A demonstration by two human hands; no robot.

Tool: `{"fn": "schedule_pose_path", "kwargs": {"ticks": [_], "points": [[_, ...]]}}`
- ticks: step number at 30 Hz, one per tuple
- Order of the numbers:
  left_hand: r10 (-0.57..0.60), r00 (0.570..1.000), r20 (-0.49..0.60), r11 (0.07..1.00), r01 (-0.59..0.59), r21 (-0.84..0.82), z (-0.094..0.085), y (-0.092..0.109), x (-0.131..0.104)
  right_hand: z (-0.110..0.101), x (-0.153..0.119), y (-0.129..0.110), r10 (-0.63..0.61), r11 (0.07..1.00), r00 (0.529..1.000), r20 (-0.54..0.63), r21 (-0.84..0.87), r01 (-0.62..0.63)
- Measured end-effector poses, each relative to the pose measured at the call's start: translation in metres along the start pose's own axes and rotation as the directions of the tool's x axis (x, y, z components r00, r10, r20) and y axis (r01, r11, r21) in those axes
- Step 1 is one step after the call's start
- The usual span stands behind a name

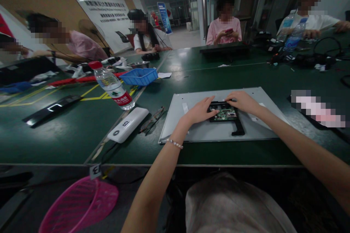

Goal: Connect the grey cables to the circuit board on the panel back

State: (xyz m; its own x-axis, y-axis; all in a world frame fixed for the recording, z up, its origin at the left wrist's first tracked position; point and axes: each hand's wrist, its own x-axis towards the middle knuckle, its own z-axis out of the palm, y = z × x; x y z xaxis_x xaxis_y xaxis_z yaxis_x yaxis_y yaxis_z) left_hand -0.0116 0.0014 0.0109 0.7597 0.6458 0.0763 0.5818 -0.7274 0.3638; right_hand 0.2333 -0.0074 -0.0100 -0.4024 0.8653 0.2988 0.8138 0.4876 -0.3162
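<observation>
A flat grey panel (199, 133) lies on the green table, with a black frame (240, 127) and a green circuit board (225, 114) on its middle. My left hand (201, 110) rests at the board's left side, fingers spread, the thumb over its edge and the fingertips near the frame's top. At the frame's upper right corner, my right hand (240, 101) has its fingers pinched together around a small dark piece that is too small to make out.
Left of the panel are glasses (152, 120), a white power bank (128, 125), a water bottle (116, 89) and a blue basket (140, 76). A pink basket (79, 205) stands below the table edge. Several people sit around the table.
</observation>
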Motion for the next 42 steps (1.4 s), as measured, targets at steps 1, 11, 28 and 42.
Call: {"fn": "schedule_pose_path", "kwargs": {"ticks": [1, 11, 28, 42], "points": [[0.0, 1.0, 0.004, 1.0, 0.0, 0.001, 0.0, 0.0, 0.0, -0.001, 0.0, 0.0, 0.001, 1.0, 1.0, 0.007, 0.009, -0.001], [0.065, 0.996, -0.067, 0.996, -0.06, 0.069, -0.006, 0.01, -0.005, -0.043, -0.038, 0.025, 0.321, 0.946, 0.947, 0.016, 0.047, -0.322], [0.143, 0.99, -0.015, 0.978, -0.139, 0.154, 0.0, 0.015, -0.004, -0.045, -0.06, 0.039, 0.356, 0.914, 0.904, 0.237, 0.114, -0.39], [0.19, 0.982, -0.019, 0.966, -0.184, 0.183, 0.002, 0.013, -0.002, -0.05, -0.062, 0.039, 0.313, 0.912, 0.891, 0.33, 0.158, -0.379]]}}
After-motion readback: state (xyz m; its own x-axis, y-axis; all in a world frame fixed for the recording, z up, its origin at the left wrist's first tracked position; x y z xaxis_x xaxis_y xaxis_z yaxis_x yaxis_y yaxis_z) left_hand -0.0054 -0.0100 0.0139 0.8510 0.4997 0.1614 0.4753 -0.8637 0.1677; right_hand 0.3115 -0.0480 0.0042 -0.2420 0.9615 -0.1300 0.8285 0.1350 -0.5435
